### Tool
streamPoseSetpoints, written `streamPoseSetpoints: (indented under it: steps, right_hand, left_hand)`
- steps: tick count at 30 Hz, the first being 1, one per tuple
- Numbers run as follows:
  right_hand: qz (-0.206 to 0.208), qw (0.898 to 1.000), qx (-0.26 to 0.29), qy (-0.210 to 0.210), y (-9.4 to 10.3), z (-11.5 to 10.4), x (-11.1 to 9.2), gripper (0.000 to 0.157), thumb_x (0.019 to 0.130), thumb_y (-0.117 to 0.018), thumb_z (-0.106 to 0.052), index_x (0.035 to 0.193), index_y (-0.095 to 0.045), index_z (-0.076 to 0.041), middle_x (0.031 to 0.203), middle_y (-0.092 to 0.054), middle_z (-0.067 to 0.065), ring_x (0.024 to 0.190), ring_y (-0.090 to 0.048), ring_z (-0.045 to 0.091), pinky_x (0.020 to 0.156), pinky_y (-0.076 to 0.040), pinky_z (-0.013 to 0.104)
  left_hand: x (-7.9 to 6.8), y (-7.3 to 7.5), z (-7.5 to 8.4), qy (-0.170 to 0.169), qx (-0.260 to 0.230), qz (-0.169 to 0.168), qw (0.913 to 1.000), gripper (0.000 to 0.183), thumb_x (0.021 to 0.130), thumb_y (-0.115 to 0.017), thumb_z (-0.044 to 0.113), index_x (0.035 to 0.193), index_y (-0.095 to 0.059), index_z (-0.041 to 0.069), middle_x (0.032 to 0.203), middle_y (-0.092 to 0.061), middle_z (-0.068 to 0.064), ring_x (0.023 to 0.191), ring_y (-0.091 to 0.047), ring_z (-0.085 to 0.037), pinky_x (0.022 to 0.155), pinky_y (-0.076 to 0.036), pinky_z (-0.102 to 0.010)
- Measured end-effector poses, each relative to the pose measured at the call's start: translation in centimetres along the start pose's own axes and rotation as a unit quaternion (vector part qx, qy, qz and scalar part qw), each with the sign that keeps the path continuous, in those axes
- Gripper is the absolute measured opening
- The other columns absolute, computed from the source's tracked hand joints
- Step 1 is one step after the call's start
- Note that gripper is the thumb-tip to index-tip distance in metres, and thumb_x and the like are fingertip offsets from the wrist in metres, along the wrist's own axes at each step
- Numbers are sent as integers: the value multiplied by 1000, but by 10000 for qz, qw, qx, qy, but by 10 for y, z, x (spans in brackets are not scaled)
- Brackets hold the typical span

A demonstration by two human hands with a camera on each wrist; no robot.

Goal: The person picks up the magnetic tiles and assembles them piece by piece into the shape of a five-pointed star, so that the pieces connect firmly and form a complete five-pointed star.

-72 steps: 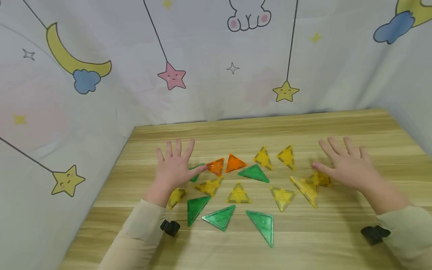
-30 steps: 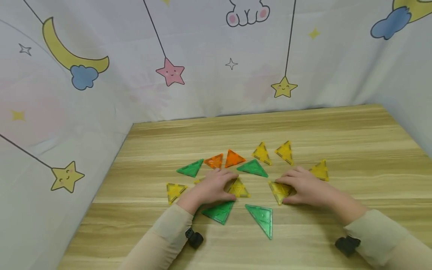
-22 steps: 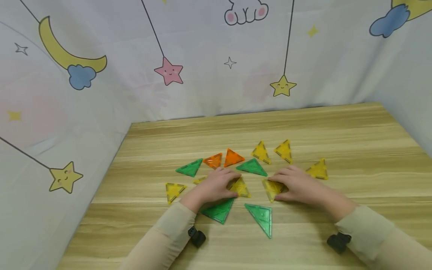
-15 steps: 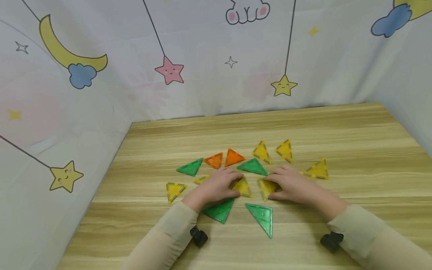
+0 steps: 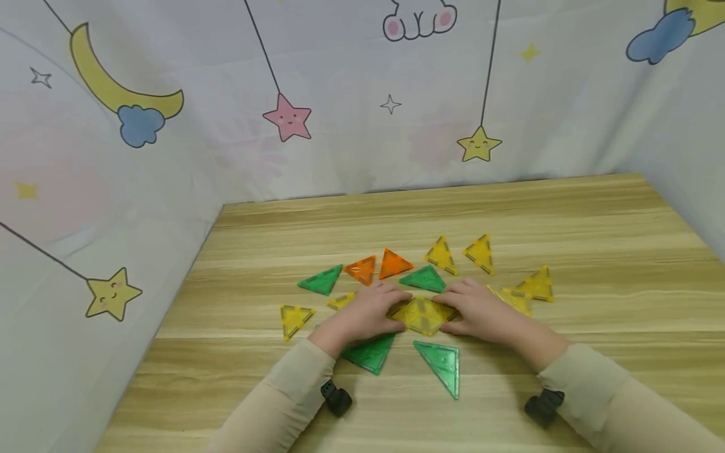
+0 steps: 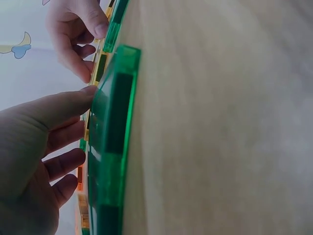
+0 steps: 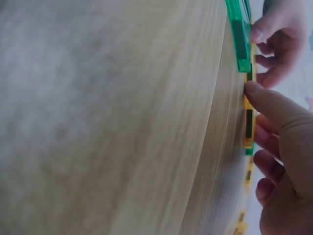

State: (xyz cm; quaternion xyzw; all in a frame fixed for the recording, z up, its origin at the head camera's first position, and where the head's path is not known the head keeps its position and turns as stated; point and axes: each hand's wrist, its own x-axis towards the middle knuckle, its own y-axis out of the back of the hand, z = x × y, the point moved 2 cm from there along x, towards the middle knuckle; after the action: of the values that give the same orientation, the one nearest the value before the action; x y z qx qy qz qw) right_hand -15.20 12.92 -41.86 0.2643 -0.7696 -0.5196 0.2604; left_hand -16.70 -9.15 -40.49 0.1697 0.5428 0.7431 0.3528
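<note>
Two translucent yellow triangular magnetic tiles lie side by side on the table between the hands, their edges meeting. My left hand [image 5: 368, 311] pinches the left yellow tile [image 5: 409, 313] between thumb and fingers. Across from it, my right hand [image 5: 478, 311] grips the right yellow tile [image 5: 432, 319] the same way. Part of each tile is hidden under the fingers. In the left wrist view, a green triangular tile [image 6: 115, 132] stands large in front of the left thumb. The right wrist view shows the right thumb [image 7: 266, 100] at a yellow tile's edge.
Near the left forearm lie a green tile [image 5: 370, 353] and, further right, another green triangle [image 5: 444, 365]. Behind the hands are orange tiles [image 5: 393, 264], more green ones [image 5: 321, 280] and several yellow triangles [image 5: 440, 255]. A printed curtain [image 5: 340, 170] borders the wooden table [image 5: 595, 251].
Both hands came down from open, spread poses and took hold of yellow tiles. The right hand slid its tile left until it met the left hand's tile, which shifted slightly right.
</note>
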Motion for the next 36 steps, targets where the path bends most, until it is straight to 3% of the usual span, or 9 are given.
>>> streamPoseSetpoints:
  steps: [11,19,26,33,36]
  right_hand:
    - [77,9994,255,-239,-2,-2,1,46,81,-73,-28,117,-63,-1,98,-55,2,90,-45,19,76,-40,36]
    - [2,9984,473,-297,-6,-1,1,47,82,-73,-27,119,-61,-1,99,-52,2,91,-44,20,76,-39,35]
    - [47,9974,670,-279,-7,-1,0,51,82,-74,-26,124,-57,-2,103,-50,2,90,-43,16,75,-39,32]
    - [102,9913,1238,-430,-6,0,1,51,82,-74,-21,126,-55,-4,115,-50,10,100,-51,20,83,-45,40]
    - [-48,9808,1797,-754,-5,3,2,49,83,-72,-23,127,-54,-7,118,-53,10,103,-53,23,84,-45,41]
  left_hand:
    - [2,-6,-1,122,-475,85,9988,50,86,-69,28,130,-54,7,120,-50,-5,109,-45,-18,93,-38,-31]
    - [5,-13,-3,472,-1015,209,9935,47,81,-71,22,122,-55,5,115,-48,-4,101,-43,-16,88,-38,-29]
    - [4,-16,-2,476,-1143,285,9919,50,81,-71,21,124,-50,5,116,-50,-6,107,-43,-18,94,-36,-31]
    - [4,-13,-2,405,-1406,282,9888,54,83,-71,17,128,-45,4,119,-51,-9,107,-48,-18,93,-40,-31]
    - [3,-11,-2,405,-1571,257,9864,53,84,-70,16,129,-44,6,120,-51,-9,109,-49,-18,93,-40,-31]
